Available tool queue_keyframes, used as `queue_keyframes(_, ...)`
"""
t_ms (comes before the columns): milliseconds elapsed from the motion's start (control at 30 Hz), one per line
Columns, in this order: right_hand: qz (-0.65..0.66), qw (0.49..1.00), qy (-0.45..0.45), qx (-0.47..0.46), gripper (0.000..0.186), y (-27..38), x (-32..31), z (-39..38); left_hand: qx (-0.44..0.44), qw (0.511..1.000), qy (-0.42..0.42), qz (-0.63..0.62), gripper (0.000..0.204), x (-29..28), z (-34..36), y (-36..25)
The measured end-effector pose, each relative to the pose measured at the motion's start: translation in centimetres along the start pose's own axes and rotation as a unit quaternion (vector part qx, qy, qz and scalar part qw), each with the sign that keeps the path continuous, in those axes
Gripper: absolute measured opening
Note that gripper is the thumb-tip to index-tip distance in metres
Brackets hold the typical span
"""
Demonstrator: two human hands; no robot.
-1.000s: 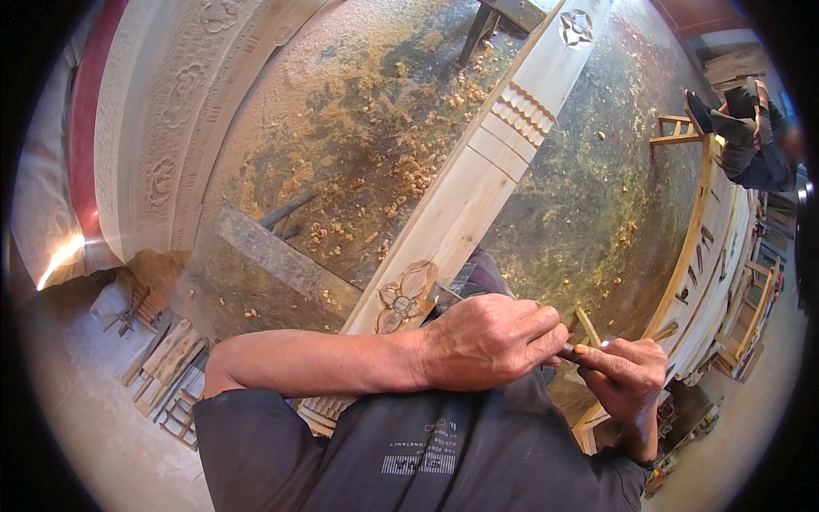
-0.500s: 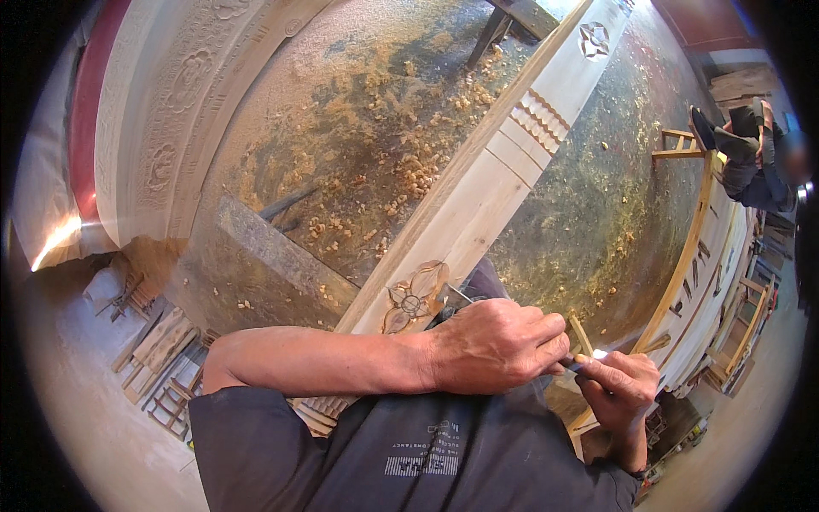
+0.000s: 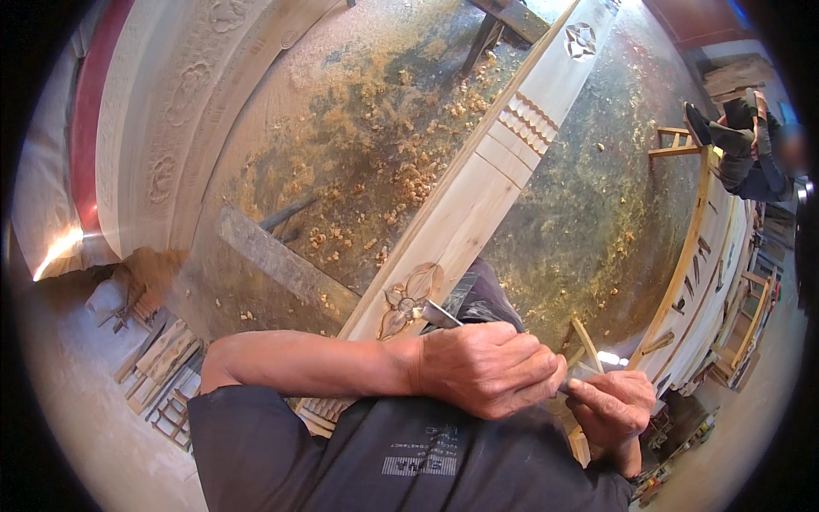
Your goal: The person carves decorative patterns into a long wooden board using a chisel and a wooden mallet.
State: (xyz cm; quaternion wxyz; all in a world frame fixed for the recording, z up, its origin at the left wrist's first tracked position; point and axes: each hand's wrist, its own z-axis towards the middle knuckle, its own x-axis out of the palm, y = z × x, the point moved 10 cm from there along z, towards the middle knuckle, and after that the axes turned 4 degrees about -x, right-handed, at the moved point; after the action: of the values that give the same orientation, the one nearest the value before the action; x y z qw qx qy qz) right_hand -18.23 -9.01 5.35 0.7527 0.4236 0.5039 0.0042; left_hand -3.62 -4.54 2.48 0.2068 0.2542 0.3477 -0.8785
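Left hand (image 3: 486,369) and right hand (image 3: 612,408) both clamp the chisel (image 3: 439,315), blade at the plank's (image 3: 478,196) carved flower (image 3: 408,300); stiff, sharp steel, best gripped by the handle.

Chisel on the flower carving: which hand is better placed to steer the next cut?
Left, probably. The left hand wraps the chisel close behind its blade, whose tip sits on the carved flower of the long plank. The right hand sits farther back at the handle end, suited to pushing.
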Motion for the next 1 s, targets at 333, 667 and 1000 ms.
queue_keyframes(333,0.001,0.998,0.020,0.054,0.045,-2.1,0.3,-0.7,-0.058,0.987,0.088,-0.118,0.033,2.8,-0.2,1.5)
queue_keyframes(667,-0.005,0.998,0.026,0.064,0.047,-2.5,0.1,-0.1,-0.079,0.984,0.076,-0.141,0.034,2.9,-0.2,2.2)
queue_keyframes(1000,-0.017,0.995,0.058,0.083,0.044,-3.1,-0.4,1.3,-0.101,0.979,0.088,-0.156,0.035,2.9,0.3,3.0)
